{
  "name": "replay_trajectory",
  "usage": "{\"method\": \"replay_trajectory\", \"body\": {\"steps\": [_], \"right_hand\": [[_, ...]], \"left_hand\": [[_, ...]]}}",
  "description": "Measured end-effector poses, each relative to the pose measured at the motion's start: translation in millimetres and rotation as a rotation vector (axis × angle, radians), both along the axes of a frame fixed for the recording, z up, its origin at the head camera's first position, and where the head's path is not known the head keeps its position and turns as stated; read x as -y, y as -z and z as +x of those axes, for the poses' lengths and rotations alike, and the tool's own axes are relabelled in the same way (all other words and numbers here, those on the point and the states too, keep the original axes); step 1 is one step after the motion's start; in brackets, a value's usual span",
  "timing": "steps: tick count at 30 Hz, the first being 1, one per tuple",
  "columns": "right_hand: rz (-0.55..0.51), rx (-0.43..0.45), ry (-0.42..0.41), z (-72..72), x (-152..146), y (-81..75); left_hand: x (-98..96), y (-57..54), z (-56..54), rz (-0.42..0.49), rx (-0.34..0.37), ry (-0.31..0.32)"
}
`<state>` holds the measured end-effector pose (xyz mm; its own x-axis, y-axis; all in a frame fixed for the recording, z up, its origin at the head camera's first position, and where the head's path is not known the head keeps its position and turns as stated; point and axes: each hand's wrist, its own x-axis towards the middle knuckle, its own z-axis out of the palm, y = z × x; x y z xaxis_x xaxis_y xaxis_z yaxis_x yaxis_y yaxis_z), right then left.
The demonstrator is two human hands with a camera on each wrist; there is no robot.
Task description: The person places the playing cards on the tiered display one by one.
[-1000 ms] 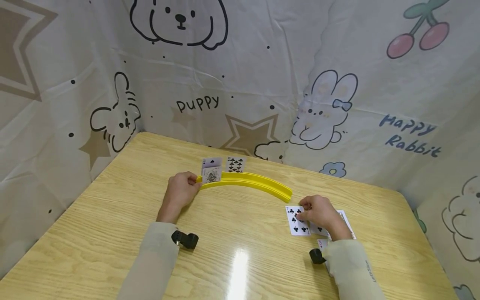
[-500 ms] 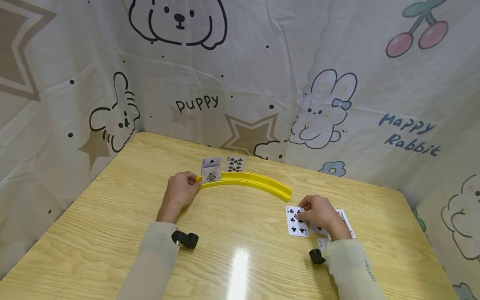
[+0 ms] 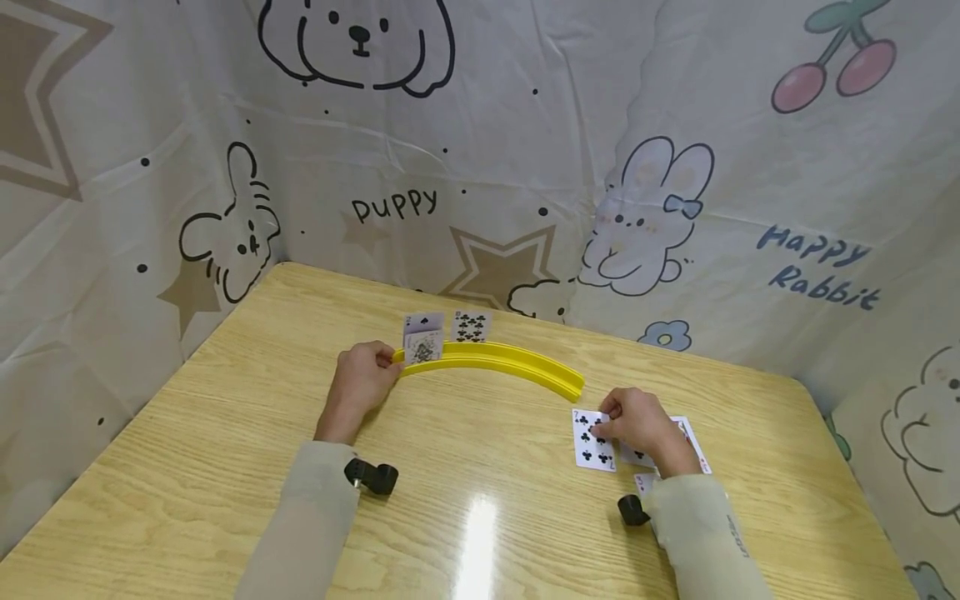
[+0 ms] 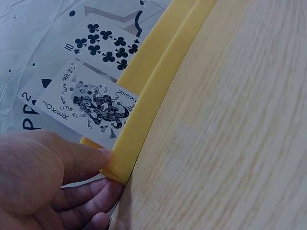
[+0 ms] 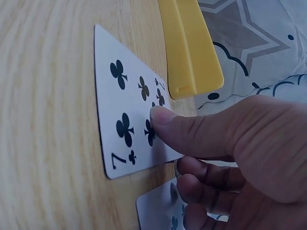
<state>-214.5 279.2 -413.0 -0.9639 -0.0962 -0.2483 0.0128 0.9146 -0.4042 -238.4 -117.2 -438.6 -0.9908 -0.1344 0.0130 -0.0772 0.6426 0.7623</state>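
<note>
My left hand [image 3: 362,383] pinches the left end of a curved yellow card holder [image 3: 517,364], thumb on its front wall in the left wrist view. Standing in its slot are a joker [image 4: 96,100], a two of spades [image 3: 423,322] partly hidden behind it, and a ten of clubs [image 4: 106,44] to their right. My right hand [image 3: 641,427] pinches a seven of clubs [image 5: 128,103] at its right edge, just in front of the holder's right end. The thumb [image 5: 165,117] presses on the card's face; the other fingers curl at its edge, their tips partly hidden.
Under and beside the right hand lie more cards: a clubs card [image 3: 636,458], a card with red marks [image 3: 697,447], and another [image 3: 642,484] mostly covered by the wrist. A printed cloth [image 3: 495,150] hangs behind the wooden table [image 3: 180,433].
Across the last second the seven of clubs has turned very slightly in my right hand. Both hands and the card holder stay in practically the same place.
</note>
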Motion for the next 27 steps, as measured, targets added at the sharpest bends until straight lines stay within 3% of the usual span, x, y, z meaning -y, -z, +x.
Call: {"method": "replay_trajectory", "body": {"steps": [11,18,27], "right_hand": [[-0.012,-0.005,0.049,2.1,1.2,1.7],[-0.005,-0.026,-0.003,6.6,0.0,1.6],[-0.059,-0.053,-0.033,12.7,-1.2,-9.7]], "left_hand": [[-0.9,-2.4,1.0,-0.002,0.001,0.004],[-0.7,-1.3,0.4,0.0,0.013,0.006],[-1.2,-2.1,0.5,-0.001,0.011,0.001]]}}
